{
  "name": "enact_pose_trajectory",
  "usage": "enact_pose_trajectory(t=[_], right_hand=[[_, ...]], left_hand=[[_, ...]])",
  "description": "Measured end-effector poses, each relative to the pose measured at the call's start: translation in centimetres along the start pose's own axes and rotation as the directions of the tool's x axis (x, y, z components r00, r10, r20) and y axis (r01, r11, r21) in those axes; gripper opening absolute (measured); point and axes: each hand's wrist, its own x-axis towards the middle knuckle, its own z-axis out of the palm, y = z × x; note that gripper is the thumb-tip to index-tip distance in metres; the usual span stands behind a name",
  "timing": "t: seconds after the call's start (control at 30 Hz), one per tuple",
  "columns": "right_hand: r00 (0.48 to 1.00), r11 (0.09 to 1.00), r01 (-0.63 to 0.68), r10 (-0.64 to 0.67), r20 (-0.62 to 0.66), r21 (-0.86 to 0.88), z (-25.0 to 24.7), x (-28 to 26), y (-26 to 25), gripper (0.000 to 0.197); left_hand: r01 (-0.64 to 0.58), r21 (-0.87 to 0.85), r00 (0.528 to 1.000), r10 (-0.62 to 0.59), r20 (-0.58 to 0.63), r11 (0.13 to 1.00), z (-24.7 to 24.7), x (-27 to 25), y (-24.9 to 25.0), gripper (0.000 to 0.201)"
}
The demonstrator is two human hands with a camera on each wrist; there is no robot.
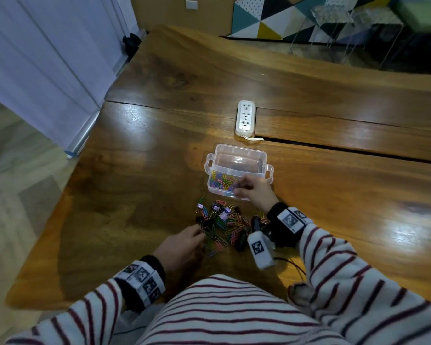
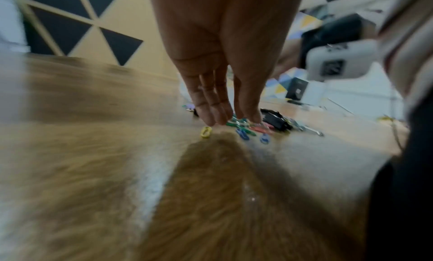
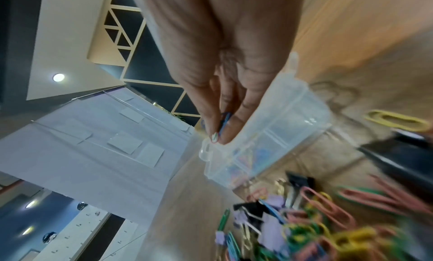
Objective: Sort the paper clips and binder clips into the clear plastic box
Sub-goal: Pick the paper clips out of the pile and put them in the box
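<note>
On a wooden table (image 1: 139, 155), the right hand (image 1: 255, 190) pinches a blue paper clip (image 3: 224, 120) over the clear plastic box (image 1: 238, 170), probably to drop it among sorted clips. The left hand (image 1: 182, 245), fingers straight, touches the loose clip pile (image 1: 224, 224) near the front edge.

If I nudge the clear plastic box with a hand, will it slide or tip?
The clear plastic box is thin-walled and mostly empty, so probably light. On the glossy wooden table it likely slides. Low and wide, it seems unlikely to tip.
</note>
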Motion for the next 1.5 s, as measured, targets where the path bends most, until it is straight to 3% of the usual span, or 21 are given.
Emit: enact_pose_trajectory(t=[0.07,0.17,0.23,0.3,0.37,0.43,0.5,0.57,0.73,0.87,1.03,1.17,1.23,1.37,1.5], right_hand=[[1.000,1.000,0.007,-0.007,-0.012,0.006,0.2,1.0,-1.0,0.022],[0.997,0.971,0.073,-0.062,0.054,-0.230,0.8,1.4,-1.5,0.034],[0.986,0.908,0.167,-0.165,0.039,-0.385,1.1,0.6,-1.4,0.030],[0.963,0.806,0.267,-0.246,0.111,-0.528,1.3,-0.9,-0.9,0.020],[0.937,0.656,0.345,-0.199,0.287,-0.672,1.5,-2.6,0.1,0.016],[0.907,0.517,0.410,-0.146,0.394,-0.752,1.9,-3.8,1.6,0.025],[0.900,0.448,0.424,-0.107,0.424,-0.787,2.3,-4.4,3.2,0.041],[0.905,0.435,0.407,-0.075,0.419,-0.803,2.7,-4.4,3.8,0.049],[0.925,0.484,0.370,-0.113,0.363,-0.793,2.9,-3.6,3.8,0.036],[0.940,0.596,0.318,-0.100,0.325,-0.737,2.3,-3.4,4.3,0.033],[0.947,0.660,0.292,-0.099,0.305,-0.692,1.5,-3.2,4.9,0.036],[0.944,0.694,0.296,-0.107,0.312,-0.657,1.4,-3.3,4.9,0.036],[0.943,0.721,0.288,-0.100,0.318,-0.630,1.4,-3.4,4.8,0.036],[0.947,0.786,0.271,-0.114,0.301,-0.556,1.1,-3.4,4.6,0.032],[0.973,0.888,0.201,-0.132,0.189,-0.414,0.2,-3.1,4.3,0.022]], left_hand=[[-0.014,0.020,1.000,0.013,0.016,1.000,0.5,0.6,0.9,0.049],[-0.022,0.005,1.000,0.022,-0.013,1.000,1.0,1.4,1.6,0.058],[-0.011,0.003,0.999,0.011,-0.030,1.000,1.1,1.7,1.8,0.057],[0.001,0.004,0.999,-0.001,-0.034,1.000,1.2,2.0,2.0,0.055],[0.001,0.001,0.999,-0.001,-0.047,1.000,1.3,2.1,2.1,0.049],[-0.006,-0.008,0.998,0.005,-0.066,1.000,1.5,2.2,2.2,0.043],[-0.002,-0.019,0.997,0.001,-0.073,1.000,1.7,2.3,2.2,0.040],[0.004,-0.015,0.998,-0.005,-0.066,1.000,1.7,2.5,2.2,0.041],[0.004,-0.056,0.999,-0.006,-0.041,0.998,1.3,3.1,1.6,0.042],[0.070,-0.288,0.997,-0.077,-0.015,0.955,0.2,3.2,0.2,0.038],[0.100,-0.602,0.969,-0.216,-0.123,0.792,-0.9,2.5,-2.0,0.027],[0.154,-0.790,0.934,-0.349,-0.080,0.594,-2.0,1.9,-3.0,0.023],[0.203,-0.757,0.918,-0.389,-0.073,0.621,-2.2,1.8,-3.3,0.019],[0.341,-0.457,0.907,-0.416,-0.071,0.821,-2.0,1.7,-3.8,0.019],[0.365,-0.340,0.901,-0.421,-0.108,0.867,-1.2,1.1,-3.2,0.011]])
